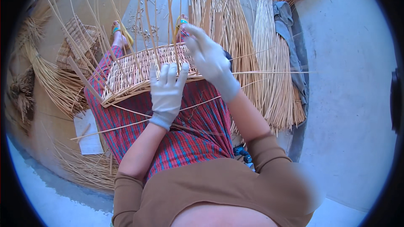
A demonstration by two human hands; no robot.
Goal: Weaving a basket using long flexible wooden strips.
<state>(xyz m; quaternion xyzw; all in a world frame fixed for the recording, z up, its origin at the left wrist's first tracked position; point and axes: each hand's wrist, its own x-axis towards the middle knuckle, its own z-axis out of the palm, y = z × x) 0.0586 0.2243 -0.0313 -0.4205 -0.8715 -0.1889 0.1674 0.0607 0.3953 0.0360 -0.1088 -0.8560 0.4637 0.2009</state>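
Across my lap lies a partly woven wicker basket [132,65], with long upright canes standing out of its far side. My left hand [165,96], in a white glove, rests at the basket's near edge with its fingers spread. To the right, my gloved right hand [210,61] is raised over the basket's right end, its fingers stretched out; part of the weave is hidden behind it. A loose cane [111,130] runs over my lap and passes by my left wrist. Thin strands [269,72] stick out to the right beyond my right hand.
Long bundles of peeled canes [273,75] lie on the floor at the right, with a grey cloth [286,21] beside them. Another bundle [52,75] and small woven pieces [78,44] lie at the left. A white sheet [88,136] is near my left knee. Cane scraps [145,27] litter the floor ahead.
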